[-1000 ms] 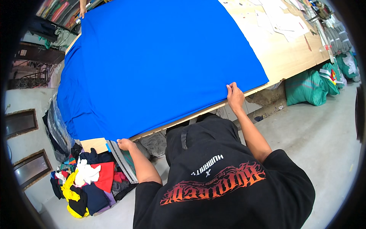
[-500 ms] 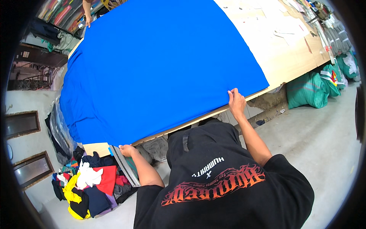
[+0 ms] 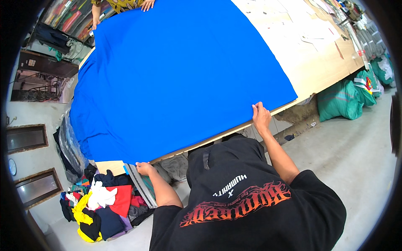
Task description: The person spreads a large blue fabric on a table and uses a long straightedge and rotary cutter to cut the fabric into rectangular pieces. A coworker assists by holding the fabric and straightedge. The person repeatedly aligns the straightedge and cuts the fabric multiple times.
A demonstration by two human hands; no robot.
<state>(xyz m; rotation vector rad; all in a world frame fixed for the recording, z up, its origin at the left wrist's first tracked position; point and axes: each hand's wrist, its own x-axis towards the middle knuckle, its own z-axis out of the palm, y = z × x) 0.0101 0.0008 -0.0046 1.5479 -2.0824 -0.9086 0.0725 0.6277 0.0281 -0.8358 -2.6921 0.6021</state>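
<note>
A wide sheet of blue fabric (image 3: 180, 79) covers much of the wooden table (image 3: 331, 79). It lies mostly flat, with wrinkles and folds toward its left end. My left hand (image 3: 145, 168) is closed on the fabric's near edge at the table's left front corner. Farther right along the same edge, my right hand (image 3: 261, 116) pinches the fabric near its right corner. Across the table, a co-worker's two hands (image 3: 147, 4) rest at the fabric's far edge.
A heap of mixed clothes (image 3: 102, 205) lies on the floor at the lower left. Green sacks (image 3: 341, 100) stand under the table's right side. White paper pieces (image 3: 289, 21) and scissors (image 3: 344, 37) lie on the table's right part. Plastic-wrapped goods (image 3: 69, 142) lean at the left.
The co-worker's second hand and patterned clothing have come into view at the far edge. Wrinkles along the near edge have flattened. My hands keep their hold on the fabric.
</note>
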